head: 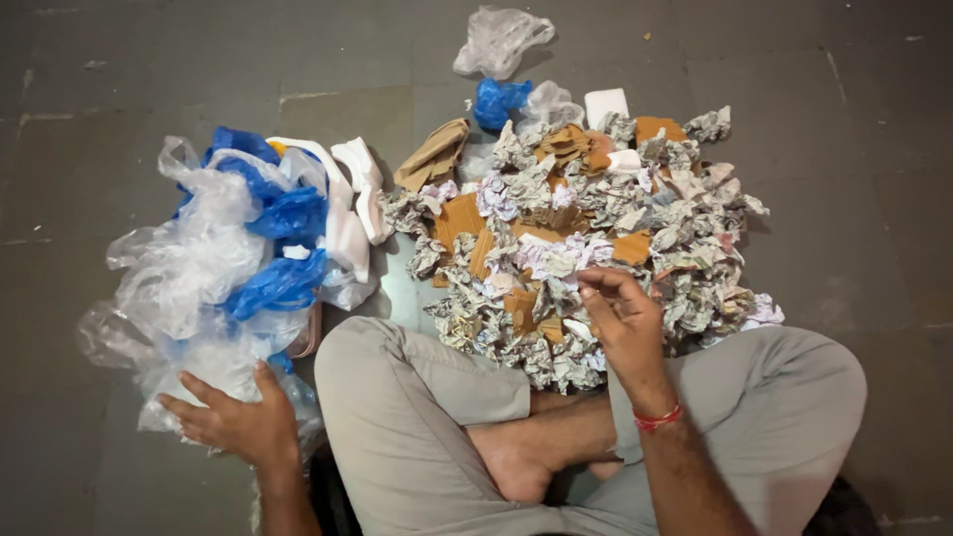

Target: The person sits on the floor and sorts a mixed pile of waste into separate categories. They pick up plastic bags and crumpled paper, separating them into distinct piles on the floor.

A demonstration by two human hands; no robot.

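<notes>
1. A dark grey stone-tile floor (pixel 149 60) fills the scene; the person sits cross-legged on it at the near edge, in grey trousers (pixel 417 397).
2. The right hand (pixel 620 318), a red thread band (pixel 657 419) at its wrist, hangs over the near side of a heap of crumpled paper (pixel 596 228). Its fingertips are drawn together above the scraps; whether they pinch a piece cannot be told.
3. The left hand (pixel 233 422) lies flat, fingers spread apart, pressing on the near end of a pile of clear plastic bags (pixel 189 268) at the left.
4. Blue plastic bags (pixel 283 283) and white foam pieces (pixel 347 233) lie in that pile's right side, just beside the paper heap.
5. Brown cardboard scraps (pixel 432 154) sit mixed into the paper heap and at its far left edge.
6. Further off lie a blue bag (pixel 496 99), a white foam block (pixel 606 104) and a separate clear bag (pixel 501 40).
7. Bare floor stretches far, left and right of both piles.
</notes>
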